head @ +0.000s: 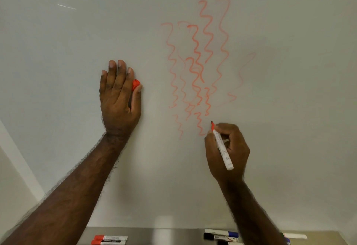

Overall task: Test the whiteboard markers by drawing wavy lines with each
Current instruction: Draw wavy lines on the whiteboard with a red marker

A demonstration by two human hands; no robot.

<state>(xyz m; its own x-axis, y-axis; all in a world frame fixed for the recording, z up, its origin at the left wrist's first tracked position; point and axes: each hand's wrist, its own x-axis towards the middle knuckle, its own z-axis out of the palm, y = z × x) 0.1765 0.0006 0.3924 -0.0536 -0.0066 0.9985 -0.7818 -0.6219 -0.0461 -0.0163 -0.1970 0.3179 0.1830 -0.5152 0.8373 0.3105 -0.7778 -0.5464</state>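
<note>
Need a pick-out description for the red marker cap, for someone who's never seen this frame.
Start at the whiteboard and find the left hand pressed flat against it, left of the red wavy lines. The red cap is pinched between that hand's thumb and index finger. It is a short solid red stub with no white barrel, unlike the uncapped marker in the right hand and the markers on the tray.

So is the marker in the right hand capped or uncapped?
Uncapped: the red marker shows its bare tip at the whiteboard, and the left hand holds a red cap.

The left hand (pixel 119 97) covers most of the red cap (pixel 135 84). Markers on the tray (pixel 164 235) are cut off by the bottom edge; labels are unreadable.
</note>
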